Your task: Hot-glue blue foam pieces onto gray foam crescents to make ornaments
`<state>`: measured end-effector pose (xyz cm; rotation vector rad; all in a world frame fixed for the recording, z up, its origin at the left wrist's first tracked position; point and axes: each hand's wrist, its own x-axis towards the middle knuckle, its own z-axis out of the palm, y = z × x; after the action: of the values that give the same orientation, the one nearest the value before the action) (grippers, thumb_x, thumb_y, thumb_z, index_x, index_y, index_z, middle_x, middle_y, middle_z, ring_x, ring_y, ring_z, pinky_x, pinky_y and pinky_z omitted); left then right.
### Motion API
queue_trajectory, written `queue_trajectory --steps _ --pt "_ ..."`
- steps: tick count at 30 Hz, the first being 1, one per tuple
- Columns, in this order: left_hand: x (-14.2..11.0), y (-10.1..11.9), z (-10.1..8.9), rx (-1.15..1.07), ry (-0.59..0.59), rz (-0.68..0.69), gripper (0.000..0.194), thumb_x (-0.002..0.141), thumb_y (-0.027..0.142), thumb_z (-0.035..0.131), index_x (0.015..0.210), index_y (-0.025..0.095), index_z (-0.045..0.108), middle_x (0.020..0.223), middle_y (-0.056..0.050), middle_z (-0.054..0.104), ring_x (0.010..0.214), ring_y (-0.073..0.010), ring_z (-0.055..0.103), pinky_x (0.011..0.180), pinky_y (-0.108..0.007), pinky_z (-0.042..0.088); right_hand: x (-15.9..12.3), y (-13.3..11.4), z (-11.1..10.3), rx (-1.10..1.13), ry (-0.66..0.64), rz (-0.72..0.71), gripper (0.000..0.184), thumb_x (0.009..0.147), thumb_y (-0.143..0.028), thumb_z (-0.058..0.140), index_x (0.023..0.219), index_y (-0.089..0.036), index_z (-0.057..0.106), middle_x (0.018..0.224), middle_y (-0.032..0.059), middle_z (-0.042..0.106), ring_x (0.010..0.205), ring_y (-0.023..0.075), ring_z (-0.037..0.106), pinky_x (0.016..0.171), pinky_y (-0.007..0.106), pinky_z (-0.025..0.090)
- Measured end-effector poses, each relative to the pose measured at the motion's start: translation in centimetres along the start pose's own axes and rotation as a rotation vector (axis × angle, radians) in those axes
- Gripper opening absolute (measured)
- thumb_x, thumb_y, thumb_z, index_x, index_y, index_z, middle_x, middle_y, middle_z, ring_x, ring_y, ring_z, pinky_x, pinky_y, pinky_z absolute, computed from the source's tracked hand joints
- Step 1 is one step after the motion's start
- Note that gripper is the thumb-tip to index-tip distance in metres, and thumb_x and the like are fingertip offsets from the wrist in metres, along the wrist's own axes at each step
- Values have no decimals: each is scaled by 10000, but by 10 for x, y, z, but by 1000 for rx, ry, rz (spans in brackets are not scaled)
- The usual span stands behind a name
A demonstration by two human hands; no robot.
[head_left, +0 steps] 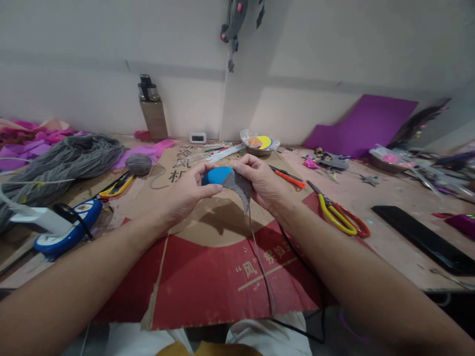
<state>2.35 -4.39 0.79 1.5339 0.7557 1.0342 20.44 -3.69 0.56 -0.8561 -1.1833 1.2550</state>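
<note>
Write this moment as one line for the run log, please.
left hand: holds blue part | right hand: holds grey part | grey strand: hangs from tip | cardboard: underneath

A curved blue piece (218, 175), partly covered in grey yarn (237, 185), is held between the left hand (187, 190) at its blue end and the right hand (261, 180) at its grey part. A loose strand (263, 267) is draped from the grey tip over red-and-brown cardboard (200, 282). Scissors (339, 212) and a black smartphone (423, 237) are laid to the right; a yarn ball (138, 164) is seen at left.
</note>
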Motion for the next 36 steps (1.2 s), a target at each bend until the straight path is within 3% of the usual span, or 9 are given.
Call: queue_trajectory --steps 7,17,24,32,36 --pt "3 -2 -2 31 50 70 425 637 220 747 1006 182 541 964 -21 597 864 -153 567 759 -260 430 -4 -1 4 24 -46 14 366 625 -392 756 690 -210 446 616 -71 496 541 69 452 532 210 406" --pt "0 7 -2 86 58 141 391 634 174 727 973 193 532 955 -9 567 848 -140 544 721 -235 412 -8 -2 10 144 -83 48 356 638 -367 752 669 -207 436 598 -72 492 525 67 447 539 214 411" --pt "4 2 -10 -12 -45 3 450 614 256 808 970 187 542 848 9 563 741 -121 533 669 -234 413 -6 -2 7 118 -77 29 376 615 -371 784 676 -203 454 590 -81 497 513 62 446 532 208 400" --pt "2 6 -11 -23 -201 28 599 614 256 813 1151 215 553 1105 -45 576 1023 -208 538 824 -285 431 -2 0 3 120 -12 -22 331 611 -316 796 662 -188 495 592 -75 533 537 58 462 534 198 379" --pt "5 2 -10 58 -138 2 550 632 318 810 1117 210 574 1049 -29 601 987 -194 550 823 -285 422 -1 3 2 111 -37 -37 310 623 -306 793 675 -184 513 615 -64 561 549 61 483 535 201 377"
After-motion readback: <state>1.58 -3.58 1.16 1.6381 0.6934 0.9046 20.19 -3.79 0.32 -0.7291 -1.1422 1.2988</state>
